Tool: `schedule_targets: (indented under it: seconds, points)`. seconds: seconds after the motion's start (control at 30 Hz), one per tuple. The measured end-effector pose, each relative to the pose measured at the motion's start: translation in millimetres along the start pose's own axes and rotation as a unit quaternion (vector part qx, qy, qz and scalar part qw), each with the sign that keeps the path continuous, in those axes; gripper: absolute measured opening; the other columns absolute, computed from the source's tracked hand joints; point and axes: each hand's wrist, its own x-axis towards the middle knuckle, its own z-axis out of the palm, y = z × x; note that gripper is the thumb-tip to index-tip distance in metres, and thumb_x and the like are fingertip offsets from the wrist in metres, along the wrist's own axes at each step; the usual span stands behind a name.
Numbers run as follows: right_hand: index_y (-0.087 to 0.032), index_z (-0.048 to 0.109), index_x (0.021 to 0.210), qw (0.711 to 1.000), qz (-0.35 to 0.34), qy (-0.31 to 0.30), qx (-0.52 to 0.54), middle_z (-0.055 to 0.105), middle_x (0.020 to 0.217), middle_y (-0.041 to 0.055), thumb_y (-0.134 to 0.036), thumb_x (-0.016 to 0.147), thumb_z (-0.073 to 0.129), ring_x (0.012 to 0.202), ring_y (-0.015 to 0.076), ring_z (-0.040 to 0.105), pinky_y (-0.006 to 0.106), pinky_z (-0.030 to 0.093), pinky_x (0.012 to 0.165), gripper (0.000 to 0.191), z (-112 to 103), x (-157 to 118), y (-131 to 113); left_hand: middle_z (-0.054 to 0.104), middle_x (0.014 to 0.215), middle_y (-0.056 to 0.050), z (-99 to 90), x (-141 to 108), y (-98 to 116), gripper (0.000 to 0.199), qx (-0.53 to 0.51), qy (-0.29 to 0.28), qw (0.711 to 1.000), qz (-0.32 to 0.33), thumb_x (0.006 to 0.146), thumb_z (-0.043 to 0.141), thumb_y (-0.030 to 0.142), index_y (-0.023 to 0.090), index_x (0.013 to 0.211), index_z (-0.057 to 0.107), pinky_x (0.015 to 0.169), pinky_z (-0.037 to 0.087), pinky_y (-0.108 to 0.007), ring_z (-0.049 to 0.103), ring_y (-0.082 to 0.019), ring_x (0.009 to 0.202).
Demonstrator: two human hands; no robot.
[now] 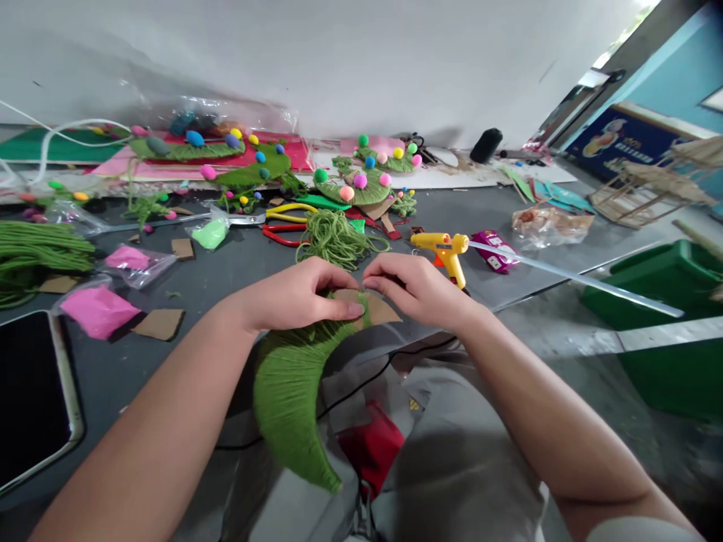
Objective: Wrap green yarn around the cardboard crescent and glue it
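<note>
A cardboard crescent (294, 391), mostly wrapped in green yarn, hangs over the table's front edge with its bare brown tip at the upper right. My left hand (308, 297) grips it near that tip, thumb on top and fingers behind. Beside the tip, my right hand (415, 290) is closed in a pinch at the yarn; the strand between its fingertips is too small to make out. Just behind both hands lies a loose heap of green yarn (336, 239).
A yellow glue gun (446, 245) with a long clear stick lies right of the yarn. Scissors (288, 214) and pompom-decorated green pieces (361, 187) lie behind. A tablet (37, 395) and pink clay (99, 309) are at left, a green bin (649, 278) at right.
</note>
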Motion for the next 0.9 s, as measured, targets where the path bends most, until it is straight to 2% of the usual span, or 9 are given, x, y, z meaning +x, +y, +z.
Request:
schedule_targets:
  seconds: [0.07,0.17,0.27,0.4,0.53,0.67,0.9]
  points:
    - [-0.015,0.064,0.092,1.000,0.004,-0.016,-0.023,0.068,0.088,0.0030,-0.027,0.100,0.051,0.077,0.0127,0.059,0.025,0.042,0.071,0.020,1,2,-3,0.061,0.072,0.003,2.1,3,0,0.026,0.022,-0.003,1.000,-0.002,0.084,0.069,0.044,0.019,0.090,0.076,0.056,0.034,-0.021,0.045,-0.009,0.063]
    - [-0.016,0.064,0.093,0.998,0.004,-0.021,-0.063,0.068,0.088,0.0040,-0.030,0.100,0.049,0.077,0.0139,0.059,0.026,0.040,0.070,0.022,1,4,-5,0.065,0.079,0.002,4.1,6,-3,0.027,0.013,0.010,1.000,-0.013,0.084,0.068,0.043,0.018,0.094,0.076,0.062,0.037,-0.022,0.050,-0.011,0.069]
    - [-0.017,0.065,0.095,0.994,0.007,-0.003,-0.109,0.069,0.091,0.0047,-0.031,0.101,0.048,0.077,0.0145,0.059,0.026,0.039,0.069,0.023,2,5,-7,0.068,0.084,0.000,5.7,8,-7,0.027,-0.011,0.031,0.999,-0.016,0.084,0.068,0.040,0.018,0.097,0.075,0.066,0.040,-0.024,0.054,-0.013,0.074]
    - [-0.017,0.064,0.092,0.988,0.024,0.039,-0.147,0.069,0.090,0.0044,-0.029,0.099,0.052,0.078,0.0147,0.060,0.026,0.038,0.068,0.019,4,2,-16,0.069,0.086,-0.001,6.8,11,-12,0.023,-0.065,0.072,0.995,0.013,0.084,0.068,0.035,0.016,0.096,0.073,0.067,0.042,-0.024,0.057,-0.013,0.075]
    - [-0.018,0.064,0.094,0.987,0.028,0.068,-0.145,0.069,0.093,0.0049,-0.028,0.099,0.052,0.082,0.0153,0.060,0.027,0.040,0.071,0.017,8,-3,-25,0.068,0.080,0.000,3.2,9,-11,0.021,-0.070,0.145,0.986,0.028,0.082,0.069,0.031,0.016,0.095,0.074,0.065,0.042,-0.023,0.057,-0.013,0.073]
    - [-0.018,0.061,0.097,0.987,0.030,0.081,-0.137,0.067,0.094,0.0052,-0.025,0.100,0.049,0.081,0.0152,0.059,0.027,0.040,0.070,0.014,11,-7,-26,0.069,0.083,-0.001,-2.1,3,-5,0.025,-0.085,0.210,0.974,0.028,0.080,0.072,0.033,0.016,0.099,0.074,0.065,0.044,-0.024,0.059,-0.014,0.075]
    - [-0.018,0.060,0.094,0.989,0.057,0.120,-0.067,0.065,0.087,0.0031,-0.023,0.100,0.049,0.077,0.0139,0.057,0.027,0.041,0.071,0.014,15,-9,-26,0.073,0.087,-0.004,-0.9,-2,0,0.029,-0.207,0.239,0.947,0.048,0.077,0.078,0.034,0.016,0.099,0.073,0.066,0.049,-0.026,0.064,-0.016,0.074]
